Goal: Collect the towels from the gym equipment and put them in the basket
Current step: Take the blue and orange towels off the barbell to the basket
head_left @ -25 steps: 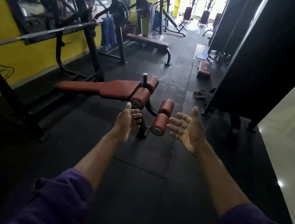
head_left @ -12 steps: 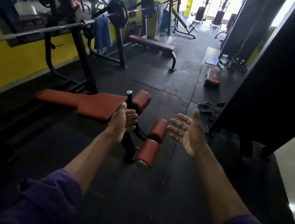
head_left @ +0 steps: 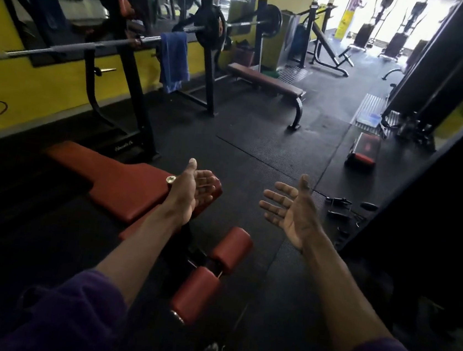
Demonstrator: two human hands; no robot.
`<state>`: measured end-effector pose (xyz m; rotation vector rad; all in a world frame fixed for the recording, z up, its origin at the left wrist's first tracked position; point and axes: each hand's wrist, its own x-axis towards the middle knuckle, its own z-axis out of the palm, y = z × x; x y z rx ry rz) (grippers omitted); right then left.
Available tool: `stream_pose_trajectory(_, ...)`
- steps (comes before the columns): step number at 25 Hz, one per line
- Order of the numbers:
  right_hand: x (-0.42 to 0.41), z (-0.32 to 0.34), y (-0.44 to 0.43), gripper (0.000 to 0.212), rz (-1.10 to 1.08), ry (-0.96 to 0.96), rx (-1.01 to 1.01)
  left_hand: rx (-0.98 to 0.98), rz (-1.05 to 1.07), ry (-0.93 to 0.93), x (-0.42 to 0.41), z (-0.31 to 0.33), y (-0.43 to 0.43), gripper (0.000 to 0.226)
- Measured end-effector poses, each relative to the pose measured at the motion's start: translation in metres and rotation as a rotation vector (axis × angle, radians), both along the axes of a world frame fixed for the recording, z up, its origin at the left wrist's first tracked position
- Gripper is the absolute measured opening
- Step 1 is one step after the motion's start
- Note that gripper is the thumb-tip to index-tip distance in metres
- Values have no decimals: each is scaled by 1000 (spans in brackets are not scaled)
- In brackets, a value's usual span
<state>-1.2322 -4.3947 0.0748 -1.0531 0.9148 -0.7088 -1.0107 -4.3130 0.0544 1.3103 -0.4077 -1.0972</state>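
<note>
A blue towel [head_left: 174, 60] hangs over the barbell [head_left: 74, 47] of the bench rack at the upper left, well beyond both hands. My left hand [head_left: 194, 191] is held out over the red decline bench [head_left: 119, 182], palm turned inward, fingers loosely bent and holding nothing. My right hand [head_left: 290, 208] is out in front over the black floor, palm facing left, fingers spread and empty. No basket is in view.
Red foot rollers [head_left: 213, 271] of the decline bench sit below my hands. A flat bench [head_left: 264, 82] stands further back. A red and black step [head_left: 363, 150] and cable handles [head_left: 342, 208] lie on the floor at right. A dark machine [head_left: 441, 170] fills the right side.
I have moved forward: the bench and towel are nearer and lower in view. My left hand has opened out from a looser curl. Both hands stay empty.
</note>
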Motion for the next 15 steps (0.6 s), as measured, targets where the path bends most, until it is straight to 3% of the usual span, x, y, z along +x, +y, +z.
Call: stream_pose_trajectory(15, 63, -9, -391, 79, 82, -13, 22, -17, 42, 5, 38, -5, -401, 62)
